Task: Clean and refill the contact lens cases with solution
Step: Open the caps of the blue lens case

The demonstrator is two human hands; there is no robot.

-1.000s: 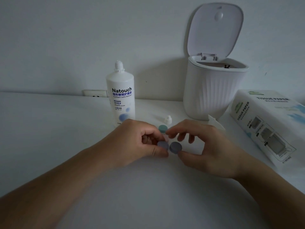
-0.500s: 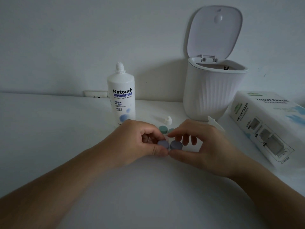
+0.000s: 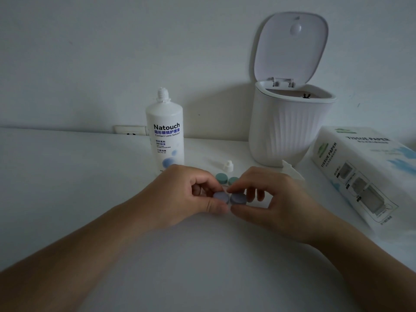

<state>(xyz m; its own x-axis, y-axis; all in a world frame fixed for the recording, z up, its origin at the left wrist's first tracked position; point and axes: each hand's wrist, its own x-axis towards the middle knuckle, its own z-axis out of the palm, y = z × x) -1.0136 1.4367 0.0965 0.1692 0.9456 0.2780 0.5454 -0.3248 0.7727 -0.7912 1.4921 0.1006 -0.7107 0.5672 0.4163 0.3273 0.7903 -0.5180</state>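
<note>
1. Centrally, at mid-frame, the left hand (image 3: 182, 194) pinches the lighter blue cap of a contact lens case (image 3: 229, 197) between thumb and curled fingers.
2. The right hand (image 3: 276, 199) pinches the darker blue cap of the same case, its thumb below and forefinger above.
3. Just behind the hands, a second case with green caps (image 3: 225, 179) sits on the white table (image 3: 67, 176), partly hidden by the right forefinger.
4. A small white bottle cap (image 3: 228, 165) stands just behind the green case.
5. The solution bottle (image 3: 165, 134) stands upright, uncapped, above the left hand.
6. At upper right, a white ribbed bin (image 3: 290, 129) has its lid up.
7. A tissue paper pack (image 3: 364, 174) lies at the right edge.
</note>
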